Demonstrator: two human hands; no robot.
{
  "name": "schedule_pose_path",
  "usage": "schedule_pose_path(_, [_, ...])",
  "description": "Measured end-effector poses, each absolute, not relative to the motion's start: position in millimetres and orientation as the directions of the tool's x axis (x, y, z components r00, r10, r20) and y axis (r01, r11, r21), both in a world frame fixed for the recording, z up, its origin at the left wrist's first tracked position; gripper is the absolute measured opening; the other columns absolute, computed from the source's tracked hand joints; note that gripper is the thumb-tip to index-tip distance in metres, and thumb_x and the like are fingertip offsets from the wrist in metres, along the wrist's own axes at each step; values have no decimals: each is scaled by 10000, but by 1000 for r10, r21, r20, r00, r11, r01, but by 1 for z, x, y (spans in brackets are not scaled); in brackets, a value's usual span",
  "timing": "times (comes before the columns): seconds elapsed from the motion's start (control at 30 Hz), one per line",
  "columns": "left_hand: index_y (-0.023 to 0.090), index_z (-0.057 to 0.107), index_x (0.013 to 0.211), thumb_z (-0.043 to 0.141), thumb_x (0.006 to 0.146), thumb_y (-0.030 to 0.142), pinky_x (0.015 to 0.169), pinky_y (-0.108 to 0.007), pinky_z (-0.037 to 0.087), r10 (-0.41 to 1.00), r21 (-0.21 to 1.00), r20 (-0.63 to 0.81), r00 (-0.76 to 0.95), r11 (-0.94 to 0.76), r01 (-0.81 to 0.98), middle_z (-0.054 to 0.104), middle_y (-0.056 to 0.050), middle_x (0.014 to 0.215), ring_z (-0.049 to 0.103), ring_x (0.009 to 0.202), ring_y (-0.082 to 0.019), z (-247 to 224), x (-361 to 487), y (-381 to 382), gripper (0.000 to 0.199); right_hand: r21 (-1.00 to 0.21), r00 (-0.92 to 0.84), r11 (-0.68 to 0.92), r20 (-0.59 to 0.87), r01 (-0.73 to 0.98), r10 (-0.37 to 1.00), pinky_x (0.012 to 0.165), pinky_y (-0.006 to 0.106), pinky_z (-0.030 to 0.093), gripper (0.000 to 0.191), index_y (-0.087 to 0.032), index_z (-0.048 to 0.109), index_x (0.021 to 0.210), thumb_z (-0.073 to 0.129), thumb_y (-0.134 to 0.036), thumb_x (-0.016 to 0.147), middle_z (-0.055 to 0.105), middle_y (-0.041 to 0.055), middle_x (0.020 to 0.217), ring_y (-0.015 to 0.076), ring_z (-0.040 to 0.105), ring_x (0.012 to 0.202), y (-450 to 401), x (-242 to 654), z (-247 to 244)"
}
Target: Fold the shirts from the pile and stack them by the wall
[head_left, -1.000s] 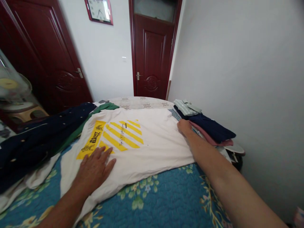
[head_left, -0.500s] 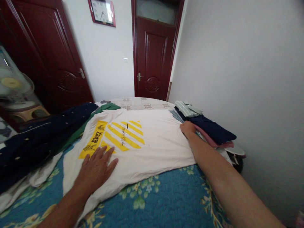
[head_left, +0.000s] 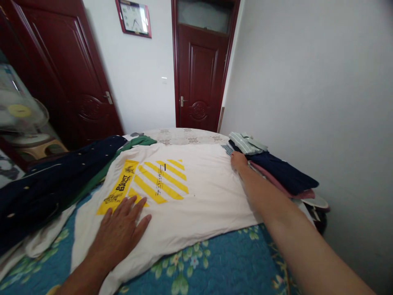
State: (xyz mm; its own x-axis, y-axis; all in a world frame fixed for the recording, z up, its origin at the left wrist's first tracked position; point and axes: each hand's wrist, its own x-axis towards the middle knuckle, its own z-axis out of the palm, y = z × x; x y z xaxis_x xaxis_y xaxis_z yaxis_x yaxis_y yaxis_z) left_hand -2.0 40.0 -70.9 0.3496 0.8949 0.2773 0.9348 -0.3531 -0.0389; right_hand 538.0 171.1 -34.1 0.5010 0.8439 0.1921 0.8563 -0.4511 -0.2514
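Note:
A white T-shirt (head_left: 211, 184) with a yellow striped print lies spread over the bed, its hem toward the right. My left hand (head_left: 123, 225) rests flat on the shirt near the lower end of the print, fingers spread. At the hem, my right hand (head_left: 238, 160) is closed with the edge of the shirt in its grip; the fingertips are mostly hidden. Just beyond that hand sits a stack of folded clothes, with a striped light-green garment (head_left: 245, 142) on top of a navy one (head_left: 282, 170) and a pink one (head_left: 267, 180).
A blue flowered bedspread (head_left: 227, 258) covers the near part of the bed. Dark dotted clothing (head_left: 70, 168) and a green garment (head_left: 139, 141) are heaped at the left. A fan (head_left: 21, 110) stands beyond them. The grey wall (head_left: 322, 94) runs along the right side.
My right hand has slid slightly away from me along the hem. My left hand stays flat on the shirt. The whole view has tilted a little.

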Motion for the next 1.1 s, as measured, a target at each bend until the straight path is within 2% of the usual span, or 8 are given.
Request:
schedule_pose_path(0.2, [252,626,1553,412,1000,561,1238,-662,345,895,2,293,337,-353,936,564,-140,1629,437,1555,-408,-76,-5,41,669,-251,550,-513,107,821,828,1026,394,536,386,-132,778,1274,562,-340,1030,741,232,1301,306,701,1211,198,534,-37])
schedule_pose_path(0.37, [239,639,1545,396,994,580,1231,-670,359,897,24,289,335,-356,934,567,-148,1624,440,1555,-412,-77,-6,42,692,-256,514,-478,93,840,853,1046,373,529,352,-206,797,1264,566,-286,1011,751,159,1310,286,691,1226,206,534,-39])
schedule_pose_path(0.5, [243,630,1555,391,991,594,1233,-675,356,904,17,275,326,-344,939,551,-136,1640,422,1568,-411,-79,-7,42,706,-304,528,-466,165,831,833,1055,356,518,348,-215,794,1264,540,-285,1034,753,148,1302,273,678,1232,207,532,-45])
schedule_pose_path(0.63, [252,623,1560,395,998,588,1238,-670,348,899,11,279,336,-353,935,545,-132,1646,413,1573,-407,-81,-8,42,693,-387,650,-545,232,744,723,1008,355,534,392,-130,740,1304,451,-260,1074,746,193,1264,276,694,1170,205,535,-47])
schedule_pose_path(0.8, [249,627,1554,416,998,581,1242,-676,339,895,20,295,334,-355,934,557,-141,1634,416,1569,-416,-81,-8,42,681,-395,663,-547,274,738,697,1029,351,514,427,-130,663,1401,381,-217,1093,709,188,1327,265,671,1198,191,527,-39])
schedule_pose_path(0.97, [237,608,1568,413,1014,575,1248,-661,335,895,25,284,344,-365,931,546,-153,1642,421,1563,-417,-79,-5,43,678,-208,474,-429,279,879,835,1130,406,446,400,-129,692,1356,426,-197,1066,652,213,1393,306,588,1319,149,483,-28])
schedule_pose_path(1.07, [208,603,1570,390,1022,578,1229,-684,341,902,26,271,337,-356,934,529,-187,1646,434,1547,-438,-76,-3,43,694,-154,305,-273,253,950,918,1184,436,407,373,-159,694,1351,508,-302,1062,635,184,1445,316,526,1390,116,435,-23])
schedule_pose_path(1.1, [207,593,1578,386,1024,576,1223,-689,344,905,25,264,334,-353,935,520,-192,1652,433,1546,-439,-75,-2,43,698,-148,192,-158,257,976,947,1196,451,400,406,-152,672,1388,508,-335,1065,610,190,1491,322,503,1418,104,415,-22])
